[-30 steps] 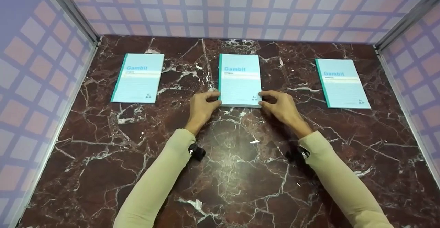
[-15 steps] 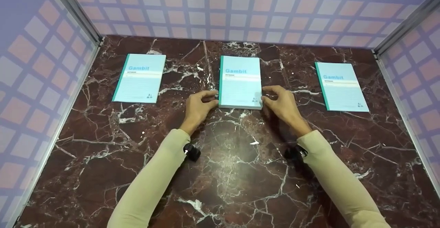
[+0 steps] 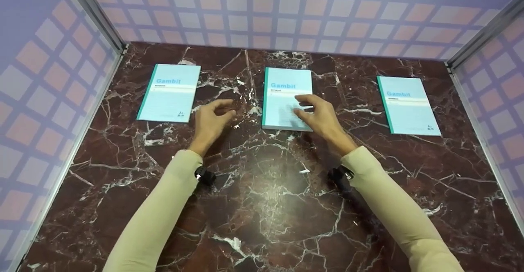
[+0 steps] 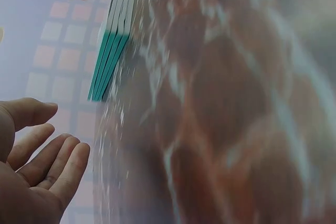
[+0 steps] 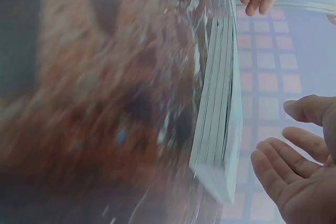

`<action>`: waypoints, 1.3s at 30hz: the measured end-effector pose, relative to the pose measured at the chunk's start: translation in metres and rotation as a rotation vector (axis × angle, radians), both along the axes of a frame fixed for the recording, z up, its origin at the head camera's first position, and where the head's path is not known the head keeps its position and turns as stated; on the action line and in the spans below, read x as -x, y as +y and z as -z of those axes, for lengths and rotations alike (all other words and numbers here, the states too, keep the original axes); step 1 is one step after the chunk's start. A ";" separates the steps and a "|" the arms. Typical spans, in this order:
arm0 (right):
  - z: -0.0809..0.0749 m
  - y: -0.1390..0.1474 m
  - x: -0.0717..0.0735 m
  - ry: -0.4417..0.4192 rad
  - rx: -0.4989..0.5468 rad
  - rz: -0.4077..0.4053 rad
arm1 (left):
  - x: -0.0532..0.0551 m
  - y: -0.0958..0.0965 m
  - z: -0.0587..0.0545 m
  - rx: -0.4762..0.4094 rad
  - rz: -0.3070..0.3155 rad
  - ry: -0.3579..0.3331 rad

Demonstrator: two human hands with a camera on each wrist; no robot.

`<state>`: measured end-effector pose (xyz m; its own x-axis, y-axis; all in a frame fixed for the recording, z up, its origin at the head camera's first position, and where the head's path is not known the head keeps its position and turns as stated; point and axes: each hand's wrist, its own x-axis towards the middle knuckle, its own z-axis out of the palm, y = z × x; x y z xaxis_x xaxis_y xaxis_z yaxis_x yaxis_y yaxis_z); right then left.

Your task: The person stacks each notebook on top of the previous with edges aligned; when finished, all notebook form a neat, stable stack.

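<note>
A stack of several light-blue Gambit notebooks (image 3: 282, 104) with green spines lies flat in the middle of the table; its layered spines (image 4: 107, 66) show in the left wrist view and its page edges (image 5: 215, 98) in the right wrist view. My left hand (image 3: 211, 122) is in the gap between the stack and the left notebook (image 3: 168, 94), nearer that notebook, fingers loosely bent and holding nothing. Over the stack's lower right part hovers my right hand (image 3: 321, 118), casting a shadow on the cover, its fingers apart and empty. On the right lies another notebook (image 3: 409, 106).
The tabletop (image 3: 270, 206) is dark red marble with white veins. A checkered back wall (image 3: 286, 22) and side panels (image 3: 37, 79) with metal edges enclose it. A black wrist camera (image 3: 204, 175) sits on the left wrist.
Both hands have let go of the middle stack's sides. My left hand has moved left, away from it; my right hand has lifted and shifted left over the cover. The notebooks stay in place.
</note>
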<state>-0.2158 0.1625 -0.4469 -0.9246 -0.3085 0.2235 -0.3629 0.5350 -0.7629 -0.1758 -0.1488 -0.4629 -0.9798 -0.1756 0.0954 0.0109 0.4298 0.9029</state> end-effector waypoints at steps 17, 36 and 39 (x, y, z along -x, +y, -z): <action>-0.006 -0.073 0.012 -0.106 0.062 -0.152 | -0.013 -0.066 -0.018 0.111 -0.096 0.049; 0.001 -0.144 0.013 -0.178 0.150 -0.209 | -0.029 -0.130 -0.018 0.165 -0.219 -0.032; 0.004 -0.154 0.012 -0.199 0.159 -0.214 | -0.030 -0.138 -0.017 0.161 -0.236 -0.045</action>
<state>-0.2278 0.0087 -0.4510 -0.8729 -0.4763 0.1058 -0.2895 0.3311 -0.8981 -0.1457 -0.2868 -0.4458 -0.9174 -0.3857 0.0983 -0.1448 0.5535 0.8202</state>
